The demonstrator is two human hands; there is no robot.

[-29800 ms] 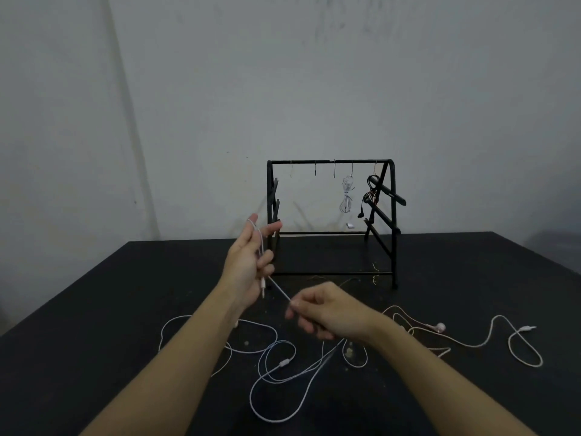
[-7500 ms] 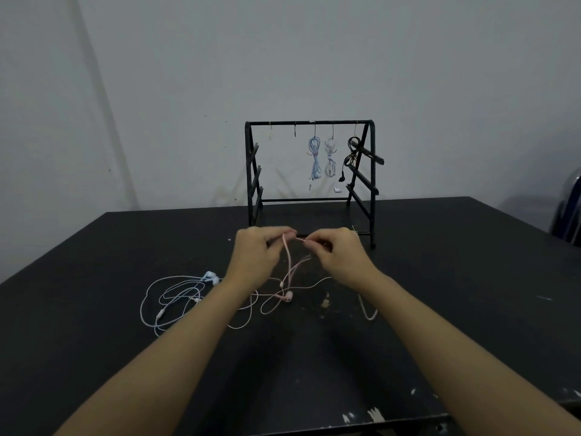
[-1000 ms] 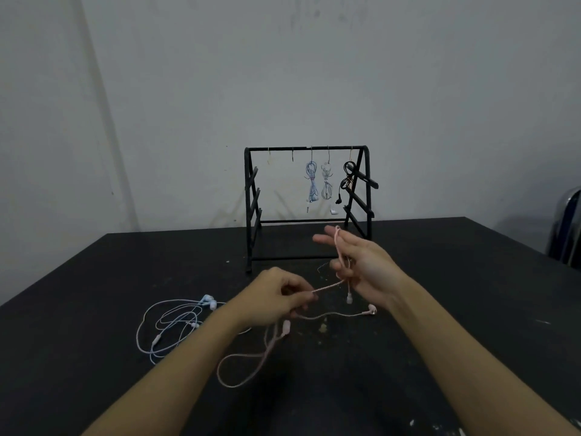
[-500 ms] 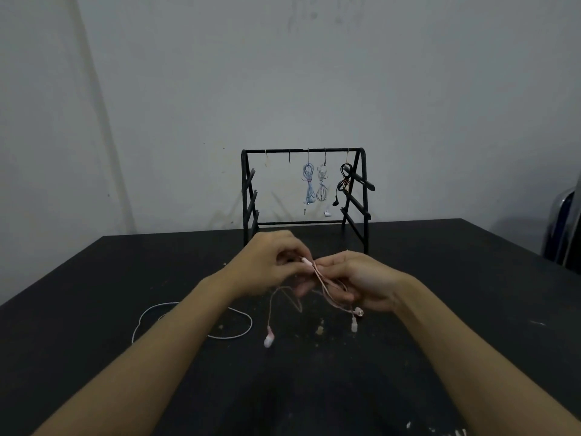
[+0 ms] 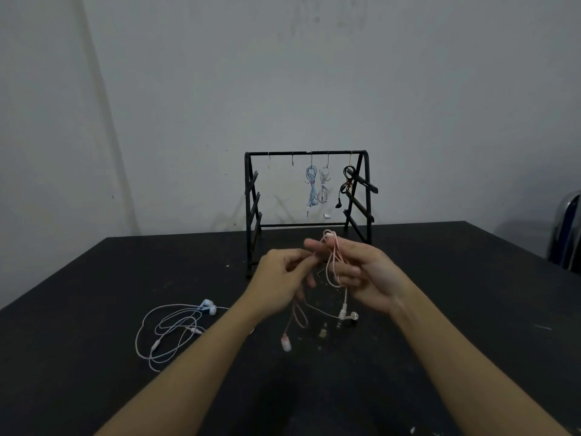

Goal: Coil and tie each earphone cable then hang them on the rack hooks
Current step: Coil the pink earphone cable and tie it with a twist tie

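- Head view, middle of the frame: the pink cable (image 5: pixel 334 265) hangs in a few long loops over the right hand (image 5: pixel 361 275), which is raised palm-up above the table (image 5: pixel 94 309) with fingers partly curled so the loops sit round them.
- The loops run up and down, their top at the fingertips just under the rack's lower bar; loose tails with an earbud (image 5: pixel 286 344) and the plug (image 5: pixel 342 311) dangle down toward the table.
- The left hand (image 5: pixel 279 284) is just left of the loops, thumb and forefinger pinched; it seems to hold a strand of the same cable, though the thin wire there is hard to make out.
- Judged from this, coiling is under way and the tie is not yet made; the free length lies below and left of the loops, so the left hand is the nearer one to bring it up and around.
- The rack (image 5: pixel 309 212) stands straight behind the hands, at the table's far edge. Three tied sets hang on its right hooks: blue (image 5: pixel 311 187), white (image 5: pixel 323 187) and black (image 5: pixel 347 184).
- Two hooks (image 5: pixel 293 159) on the left of the bar are bare, up and left of the coil.
- One more blue cable (image 5: pixel 171 332) lies loose on the table at lower left, well apart from both hands, nearer the left arm.
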